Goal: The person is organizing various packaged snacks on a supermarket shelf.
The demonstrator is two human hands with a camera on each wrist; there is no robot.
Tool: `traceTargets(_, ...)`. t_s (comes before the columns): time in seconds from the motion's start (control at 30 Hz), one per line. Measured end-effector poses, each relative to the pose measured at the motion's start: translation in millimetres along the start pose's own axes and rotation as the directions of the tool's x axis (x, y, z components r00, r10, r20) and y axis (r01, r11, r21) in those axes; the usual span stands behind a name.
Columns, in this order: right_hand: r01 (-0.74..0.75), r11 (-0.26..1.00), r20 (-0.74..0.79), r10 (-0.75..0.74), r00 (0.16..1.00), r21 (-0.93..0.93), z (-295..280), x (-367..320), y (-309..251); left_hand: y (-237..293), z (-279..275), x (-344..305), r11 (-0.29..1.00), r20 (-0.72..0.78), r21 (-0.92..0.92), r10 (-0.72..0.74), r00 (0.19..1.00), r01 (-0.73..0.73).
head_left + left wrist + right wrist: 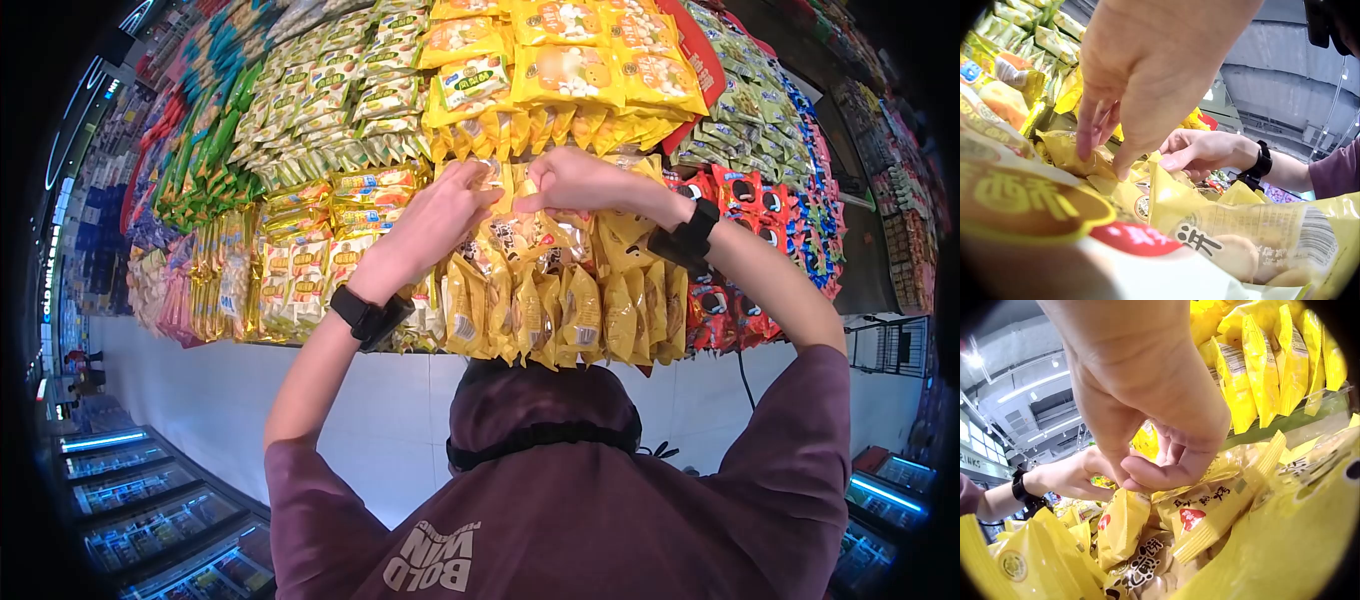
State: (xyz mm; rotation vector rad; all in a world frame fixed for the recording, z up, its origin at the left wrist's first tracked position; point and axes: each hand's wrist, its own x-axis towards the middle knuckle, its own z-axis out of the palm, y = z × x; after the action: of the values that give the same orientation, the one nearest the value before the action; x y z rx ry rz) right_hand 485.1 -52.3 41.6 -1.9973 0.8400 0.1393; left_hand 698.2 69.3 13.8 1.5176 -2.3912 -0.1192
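Cream packets: left of centre in the head view, the cream packets crowd that side, leaving little sideways room.
Left hand: the left hand reaches into the upper centre, thumb and fingertips close together on a crinkled yellow packet.
Yellow packets: in the middle, the yellow packets stand upright along the near edge, others lying behind them; below that edge is pale floor.
Handling: each should be light and soft, the film slick and crackly; the round biscuits inside look brittle, so the flat end seam seems the safest hold, without squeezing the middle.
Right hand: just right of the left one, the right hand has its fingers curled in, thumb and finger pinching the top of a small upright packet.
Ledge: at upper right in the right wrist view, a clear ledge borders the higher tier, so lifting up and towards the body looks freer.
Red packets: the red packets hem in the right side.
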Motion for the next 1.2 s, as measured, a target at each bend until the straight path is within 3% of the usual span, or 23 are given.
traceTargets(0.1, 0.143, 0.988, 0.001, -0.144, 0.99, -0.057, -11, -4, 0, -2, -1, -2, 1.0, 0.032, 0.011, -0.003, 0.999, 0.003)
traceTargets(0.2, 0.115, 0.992, 0.038, -0.113, 0.993, -0.056, -26, -14, -8, 0, -3, -5, 1.0, 0.063, -0.011, -0.018, 0.998, 0.019)
traceTargets(0.33, 0.102, 0.991, 0.025, -0.104, 0.994, 0.081, -37, -28, -17, 5, -1, -8, 0.998, 0.089, -0.042, -0.037, 0.995, 0.041)
traceTargets(0.43, 0.133, 0.987, -0.029, -0.131, 0.991, 0.091, -50, -28, -18, 7, -3, -9, 0.996, 0.146, -0.053, -0.062, 0.987, 0.071)
traceTargets(0.53, 0.241, 0.964, -0.125, -0.227, 0.966, 0.114, -58, -33, -16, 1, -7, -12, 0.997, 0.15, -0.078, 0.021, 0.989, -0.01)
traceTargets(0.63, 0.304, 0.946, -0.161, -0.284, 0.945, 0.113, -57, -40, -22, -1, -17, -11, 0.969, 0.248, -0.242, 0.019, 0.969, 0.043)
traceTargets(0.73, 0.338, 0.938, -0.14, -0.326, 0.935, 0.071, -47, -37, -16, -8, -21, -14, 0.981, 0.117, -0.186, 0.074, 0.99, -0.052)
traceTargets(0.8, 0.384, 0.92, -0.175, -0.367, 0.914, 0.074, -41, -36, -15, -3, -44, -11, 0.879, 0.138, -0.386, -0.245, 0.96, 0.28)
traceTargets(0.83, 0.407, 0.91, -0.189, -0.388, 0.902, 0.075, -38, -35, -14, 0, -51, -11, 0.771, 0.173, -0.472, -0.395, 0.902, 0.428)
traceTargets(0.87, 0.412, 0.909, -0.206, -0.394, 0.896, 0.056, -35, -32, -14, 3, -51, -12, 0.685, 0.082, -0.616, -0.436, 0.896, 0.39)
traceTargets(0.97, 0.412, 0.885, -0.244, -0.359, 0.901, 0.218, -22, -30, -21, 15, -55, -10, 0.419, 0.196, -0.776, -0.551, 0.811, 0.472)
traceTargets(1.0, 0.432, 0.871, -0.257, -0.373, 0.891, 0.235, -19, -28, -22, 19, -55, -10, 0.389, 0.209, -0.767, -0.601, 0.771, 0.511)
traceTargets(1.1, 0.496, 0.818, -0.316, -0.407, 0.857, 0.291, -8, -18, -15, 6, -47, -12, 0.326, 0.277, -0.849, -0.396, 0.876, 0.416)
traceTargets(1.17, 0.549, 0.765, -0.378, -0.424, 0.823, 0.337, 0, -11, -12, 5, -42, -14, 0.304, 0.23, -0.878, -0.408, 0.883, 0.369)
traceTargets(1.2, 0.485, 0.833, -0.323, -0.398, 0.859, 0.264, -2, -14, -14, 5, -40, -16, 0.293, 0.206, -0.892, -0.415, 0.886, 0.344)
